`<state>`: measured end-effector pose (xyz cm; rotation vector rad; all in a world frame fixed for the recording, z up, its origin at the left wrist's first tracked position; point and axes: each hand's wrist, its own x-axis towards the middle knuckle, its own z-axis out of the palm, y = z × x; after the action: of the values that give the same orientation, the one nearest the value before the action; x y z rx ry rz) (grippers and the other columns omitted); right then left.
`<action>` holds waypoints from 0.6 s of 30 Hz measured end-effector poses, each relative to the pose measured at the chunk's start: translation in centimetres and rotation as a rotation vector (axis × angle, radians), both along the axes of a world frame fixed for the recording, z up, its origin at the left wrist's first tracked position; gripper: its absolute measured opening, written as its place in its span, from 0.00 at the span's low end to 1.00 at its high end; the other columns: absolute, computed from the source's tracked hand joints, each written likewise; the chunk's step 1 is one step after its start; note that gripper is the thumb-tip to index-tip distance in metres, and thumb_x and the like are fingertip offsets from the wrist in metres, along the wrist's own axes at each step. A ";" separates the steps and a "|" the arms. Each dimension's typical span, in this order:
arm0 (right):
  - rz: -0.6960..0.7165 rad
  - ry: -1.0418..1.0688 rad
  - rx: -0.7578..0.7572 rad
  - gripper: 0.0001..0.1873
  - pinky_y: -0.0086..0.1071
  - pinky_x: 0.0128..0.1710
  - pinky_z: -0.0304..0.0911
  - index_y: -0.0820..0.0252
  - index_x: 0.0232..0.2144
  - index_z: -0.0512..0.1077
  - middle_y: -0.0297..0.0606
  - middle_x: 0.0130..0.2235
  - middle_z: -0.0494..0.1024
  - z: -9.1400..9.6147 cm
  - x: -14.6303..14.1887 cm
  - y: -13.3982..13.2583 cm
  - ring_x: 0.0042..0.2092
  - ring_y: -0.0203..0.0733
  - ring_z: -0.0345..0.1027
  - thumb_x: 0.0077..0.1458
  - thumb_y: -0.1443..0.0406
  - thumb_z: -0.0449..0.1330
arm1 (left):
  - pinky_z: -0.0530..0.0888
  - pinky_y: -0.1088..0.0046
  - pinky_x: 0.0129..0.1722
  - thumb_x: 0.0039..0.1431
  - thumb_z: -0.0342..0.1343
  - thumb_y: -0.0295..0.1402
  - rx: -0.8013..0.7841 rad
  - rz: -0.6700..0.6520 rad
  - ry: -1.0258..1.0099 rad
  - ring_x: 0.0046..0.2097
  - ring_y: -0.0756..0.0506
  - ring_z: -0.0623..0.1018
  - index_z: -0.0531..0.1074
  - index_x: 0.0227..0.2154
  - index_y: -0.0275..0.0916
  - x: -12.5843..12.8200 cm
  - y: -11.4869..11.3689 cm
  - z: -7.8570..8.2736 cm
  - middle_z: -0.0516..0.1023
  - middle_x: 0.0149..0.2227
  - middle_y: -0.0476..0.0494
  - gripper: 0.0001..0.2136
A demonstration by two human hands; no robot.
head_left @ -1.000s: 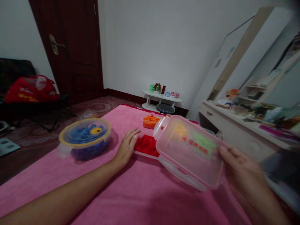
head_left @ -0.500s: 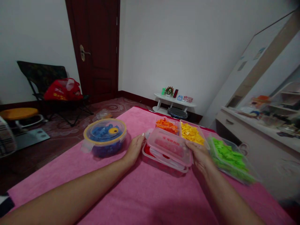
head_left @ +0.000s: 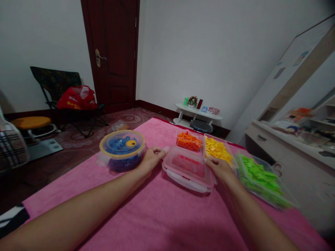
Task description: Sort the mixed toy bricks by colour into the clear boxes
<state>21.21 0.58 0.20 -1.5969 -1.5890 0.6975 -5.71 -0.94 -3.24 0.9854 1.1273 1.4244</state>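
Note:
A clear plastic lid (head_left: 188, 166) with red print lies over a rectangular container (head_left: 171, 176) on the pink cloth, its front flap sticking outward. Red contents show dimly through it. My left hand (head_left: 154, 157) has its fingers closed at the lid's left side flap. At the right edge my right hand (head_left: 219, 169) grips the lid with the thumb on top; its other fingers are partly hidden. Left of my left hand stands a round container (head_left: 123, 164) of blue pieces under a yellow-rimmed lid (head_left: 103, 150).
Behind the lidded box are open boxes of orange pieces (head_left: 187, 140) and yellow pieces (head_left: 216, 148). A box of green pieces (head_left: 259, 174) sits to the right on the pink cloth (head_left: 136, 216). A drawer cabinet (head_left: 261, 139) borders the right side.
The lid has come down from a tilted, raised position to lie flat over the container. Both hands stay at its sides, and the left fingers have curled in at the flap. The view has shifted slightly.

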 end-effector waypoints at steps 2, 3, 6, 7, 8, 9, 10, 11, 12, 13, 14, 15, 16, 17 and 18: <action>0.000 0.106 0.036 0.17 0.32 0.28 0.62 0.63 0.22 0.77 0.38 0.24 0.78 -0.6 -0.2 -0.1 0.28 0.44 0.69 0.38 0.53 0.62 | 0.64 0.80 0.20 0.41 0.64 0.40 -0.040 -0.039 -0.060 0.20 0.53 0.69 0.67 0.31 0.34 -0.1 -0.2 0.1 0.71 0.22 0.50 0.18; -0.001 0.159 0.061 0.17 0.33 0.30 0.63 0.63 0.23 0.78 0.38 0.25 0.78 -0.9 -0.4 -0.3 0.30 0.45 0.70 0.38 0.53 0.63 | 0.65 0.79 0.21 0.41 0.64 0.38 -0.045 -0.049 -0.083 0.20 0.53 0.70 0.66 0.35 0.35 -0.1 -0.4 0.2 0.72 0.22 0.50 0.19; -0.037 0.263 0.128 0.16 0.37 0.36 0.66 0.61 0.25 0.78 0.39 0.29 0.80 -1.6 -0.9 -0.7 0.35 0.49 0.72 0.39 0.54 0.64 | 0.66 0.78 0.21 0.42 0.63 0.35 -0.028 -0.064 -0.109 0.20 0.53 0.70 0.62 0.45 0.37 -0.3 -0.8 0.4 0.71 0.22 0.53 0.26; -0.053 0.275 0.148 0.16 0.38 0.37 0.66 0.60 0.25 0.78 0.39 0.30 0.80 -1.7 -1.1 -0.9 0.37 0.50 0.72 0.39 0.54 0.63 | 0.66 0.79 0.21 0.43 0.62 0.35 -0.021 -0.070 -0.094 0.20 0.53 0.69 0.62 0.45 0.37 -0.3 -0.8 0.4 0.71 0.23 0.53 0.25; -0.064 0.282 0.165 0.16 0.39 0.39 0.67 0.60 0.26 0.78 0.39 0.30 0.80 -1.8 -1.2 -1.0 0.38 0.51 0.72 0.40 0.54 0.63 | 0.65 0.79 0.21 0.44 0.62 0.35 -0.012 -0.073 -0.071 0.20 0.53 0.69 0.63 0.44 0.36 -0.3 -0.9 0.4 0.71 0.23 0.52 0.24; -0.072 0.285 0.179 0.16 0.40 0.40 0.66 0.60 0.27 0.78 0.39 0.31 0.80 -1.9 -1.4 -1.0 0.39 0.51 0.72 0.40 0.54 0.63 | 0.65 0.79 0.21 0.44 0.61 0.35 -0.001 -0.071 -0.040 0.20 0.54 0.69 0.65 0.43 0.35 -0.4 -0.8 0.4 0.71 0.24 0.51 0.22; -0.075 0.284 0.188 0.16 0.41 0.41 0.66 0.60 0.27 0.78 0.39 0.31 0.80 -1.9 -1.5 -1.1 0.40 0.52 0.72 0.40 0.54 0.63 | 0.65 0.79 0.21 0.45 0.61 0.36 0.009 -0.063 0.002 0.21 0.54 0.69 0.66 0.40 0.34 -0.4 -0.8 0.5 0.71 0.25 0.50 0.19; -0.076 0.278 0.192 0.16 0.41 0.42 0.66 0.61 0.28 0.78 0.39 0.31 0.80 -1.8 -1.6 -1.1 0.40 0.52 0.72 0.41 0.54 0.63 | 0.65 0.80 0.21 0.45 0.61 0.37 0.022 -0.052 0.055 0.23 0.54 0.69 0.67 0.38 0.34 -0.4 -0.7 0.5 0.71 0.27 0.49 0.18; -0.075 0.263 0.193 0.16 0.41 0.42 0.66 0.61 0.28 0.78 0.39 0.31 0.80 -1.8 -1.7 -1.1 0.40 0.52 0.72 0.41 0.55 0.62 | 0.65 0.80 0.22 0.45 0.61 0.38 0.037 -0.042 0.115 0.24 0.53 0.70 0.68 0.37 0.34 -0.4 -0.6 0.5 0.72 0.28 0.48 0.18; -0.071 0.240 0.196 0.15 0.40 0.42 0.66 0.61 0.28 0.78 0.39 0.32 0.80 -1.7 -1.8 -1.2 0.40 0.52 0.72 0.42 0.55 0.62 | 0.66 0.80 0.23 0.44 0.62 0.38 0.051 -0.032 0.180 0.25 0.53 0.71 0.68 0.37 0.34 -0.4 -0.6 0.6 0.72 0.28 0.48 0.18; -0.065 0.212 0.205 0.15 0.40 0.42 0.66 0.61 0.28 0.78 0.39 0.32 0.80 -1.6 -1.9 -1.2 0.40 0.51 0.72 0.43 0.56 0.61 | 0.66 0.79 0.23 0.42 0.64 0.38 0.059 -0.023 0.246 0.27 0.52 0.71 0.68 0.37 0.34 -0.5 -0.6 0.7 0.71 0.29 0.48 0.20; -0.057 0.181 0.219 0.15 0.40 0.43 0.66 0.61 0.28 0.78 0.39 0.33 0.80 -1.6 -1.9 -1.3 0.40 0.51 0.72 0.44 0.56 0.59 | 0.67 0.79 0.24 0.40 0.65 0.37 0.061 -0.015 0.303 0.27 0.52 0.72 0.69 0.38 0.34 -0.5 -0.6 0.8 0.71 0.29 0.48 0.21; -0.046 0.149 0.236 0.15 0.39 0.43 0.65 0.61 0.29 0.78 0.39 0.34 0.80 -1.5 -1.9 -1.4 0.40 0.50 0.72 0.46 0.57 0.58 | 0.67 0.79 0.23 0.39 0.66 0.36 0.054 -0.013 0.342 0.27 0.51 0.72 0.69 0.39 0.34 -0.6 -0.7 1.1 0.71 0.29 0.49 0.22; -0.035 0.120 0.254 0.16 0.39 0.44 0.65 0.62 0.30 0.78 0.39 0.35 0.80 -1.5 -2.0 -1.5 0.40 0.50 0.72 0.47 0.57 0.57 | 0.67 0.79 0.23 0.39 0.66 0.35 0.039 -0.020 0.362 0.27 0.52 0.72 0.68 0.40 0.35 -0.6 -0.8 1.3 0.70 0.29 0.49 0.23; -0.027 0.096 0.270 0.16 0.39 0.44 0.64 0.63 0.31 0.78 0.40 0.36 0.80 -1.4 -2.0 -1.6 0.41 0.50 0.72 0.47 0.57 0.56 | 0.67 0.79 0.22 0.39 0.66 0.34 0.017 -0.036 0.366 0.25 0.52 0.71 0.68 0.41 0.35 -0.6 -0.9 1.6 0.70 0.28 0.50 0.23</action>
<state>19.23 -0.98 -1.24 -1.3655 -1.5174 0.5130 -6.36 -1.88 -1.61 1.3084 1.3541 1.2552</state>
